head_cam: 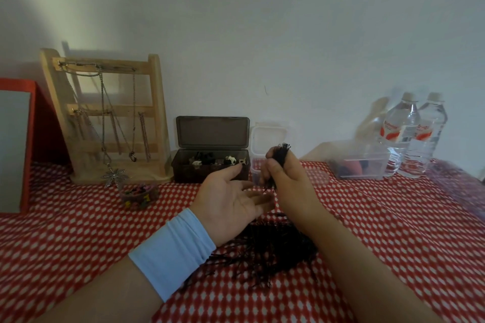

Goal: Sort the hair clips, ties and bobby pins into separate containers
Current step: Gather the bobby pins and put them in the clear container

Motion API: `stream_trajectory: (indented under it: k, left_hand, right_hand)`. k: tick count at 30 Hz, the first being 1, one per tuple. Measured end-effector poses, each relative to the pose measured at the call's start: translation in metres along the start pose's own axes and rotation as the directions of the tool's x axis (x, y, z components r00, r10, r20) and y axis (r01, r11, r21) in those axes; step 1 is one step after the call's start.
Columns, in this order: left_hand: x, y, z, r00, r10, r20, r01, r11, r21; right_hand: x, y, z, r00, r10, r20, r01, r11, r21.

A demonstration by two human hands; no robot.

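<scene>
Gripped a bundle of bobby pins (281, 151) in the right hand (288, 186), fingers curled round it. Held the left hand (225, 204) palm up beside it, fingers straight. Hovered both over a pile of pins (270, 250) on the tablecloth (393, 231).

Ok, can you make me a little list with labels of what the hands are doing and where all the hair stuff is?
left hand: open, palm up, holding nothing
right hand: grip round a bundle of black bobby pins, held upright
loose pile of bobby pins: on the tablecloth, below both hands
dark box: lid up, hair clips inside
small bowl: little colourful clips
clear tub: dark and red things, too blurry to name
at the back: wooden necklace stand, two water bottles
</scene>
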State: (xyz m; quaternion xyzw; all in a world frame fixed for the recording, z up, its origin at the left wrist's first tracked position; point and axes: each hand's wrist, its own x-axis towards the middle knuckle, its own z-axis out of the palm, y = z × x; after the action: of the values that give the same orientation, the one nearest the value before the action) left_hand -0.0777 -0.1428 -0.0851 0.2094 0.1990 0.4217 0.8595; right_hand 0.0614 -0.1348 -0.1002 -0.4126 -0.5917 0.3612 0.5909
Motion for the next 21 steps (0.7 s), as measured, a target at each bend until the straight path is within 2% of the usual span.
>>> stream_trajectory:
  k: [4, 8, 15, 18, 19, 21]
  left_hand:
    - [-0.0001, -0.0003, -0.0011, 1.000, 0.008, 0.017, -0.009, 0.999, 0.039]
    - [-0.0028, -0.0028, -0.0019, 0.998, 0.002, 0.065, 0.000, 0.999, -0.033]
    - [-0.0030, 0.0012, -0.0027, 0.993, -0.005, 0.119, 0.021, 0.991, -0.135]
    - [-0.0035, 0.0014, -0.0042, 0.986, -0.011, 0.165, 0.042, 0.981, -0.190]
    - [-0.0031, 0.0020, -0.0042, 0.987, -0.021, 0.160, 0.045, 0.988, -0.147]
    - [-0.0042, 0.0043, -0.0015, 0.994, -0.063, 0.087, 0.057, 0.996, 0.067]
  right_hand:
    - [0.0009, -0.0008, -0.0007, 1.000, -0.015, -0.006, 0.015, 1.000, -0.002]
    - [-0.0003, 0.0004, 0.0006, 1.000, 0.019, -0.010, -0.019, 1.000, -0.004]
    - [0.0008, 0.0000, -0.0015, 1.000, -0.008, 0.026, 0.007, 0.999, 0.036]
    - [-0.0005, -0.0039, -0.0042, 0.996, -0.028, 0.089, 0.025, 0.999, 0.034]
    - [-0.0007, -0.0035, -0.0043, 0.995, -0.020, 0.098, 0.019, 1.000, 0.014]
    - [-0.0005, -0.0023, -0.0047, 0.997, 0.017, 0.078, -0.016, 1.000, -0.005]
